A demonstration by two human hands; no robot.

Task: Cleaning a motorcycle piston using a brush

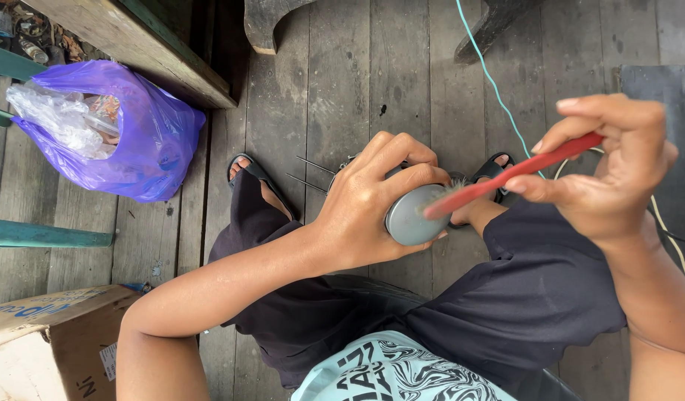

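Note:
My left hand (368,200) is wrapped around a grey metal cylinder (412,217) whose round flat end faces up; thin metal prongs (309,172) stick out behind my fingers. Between thumb and fingers, my right hand (617,167) holds a red-handled brush (506,178). Its pale bristles rest on the cylinder's end face. I am seated, with both hands above my dark-trousered knees.
A purple plastic bag (127,130) stuffed with clear plastic lies on the grey wooden floor at the left. A cardboard box (45,334) stands at the lower left. My sandalled feet (257,178) rest on the planks. A thin turquoise cord (491,78) runs across the floor.

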